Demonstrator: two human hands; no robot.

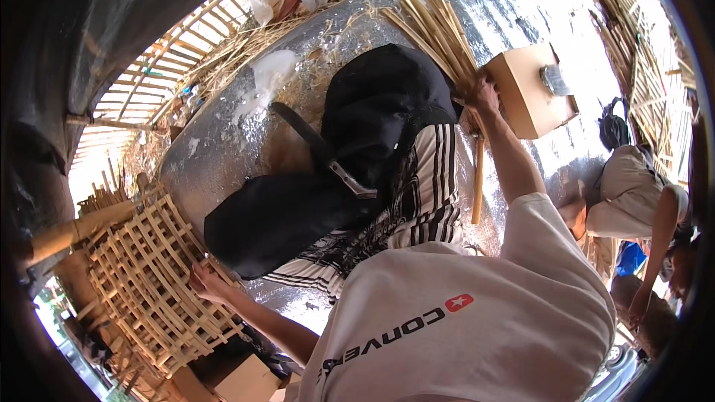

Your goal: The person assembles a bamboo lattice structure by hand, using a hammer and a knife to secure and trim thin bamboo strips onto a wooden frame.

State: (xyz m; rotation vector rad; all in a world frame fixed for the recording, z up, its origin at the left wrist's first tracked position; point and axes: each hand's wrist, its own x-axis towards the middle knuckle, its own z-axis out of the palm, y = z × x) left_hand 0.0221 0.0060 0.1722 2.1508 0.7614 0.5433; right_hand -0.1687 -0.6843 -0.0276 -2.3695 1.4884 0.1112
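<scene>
Clearly, in the head view, the 2 hands are well apart. The right hand (485, 94) is clamped round the near ends of a bundle of bamboo strips (447, 41), beside a cardboard box (530, 89). The left hand (211, 283) touches the edge of a bamboo lattice (151, 259); whether it grips, I cannot tell from this angle. A long knife (305, 132) lies bare on black cloth (391, 89), so a careless shift could tip it or cause a cut; a slack grip could scatter the strips. They look slim, straight and straw-coloured, splayed at their far ends; the lattice is openly woven, gently curved.
</scene>
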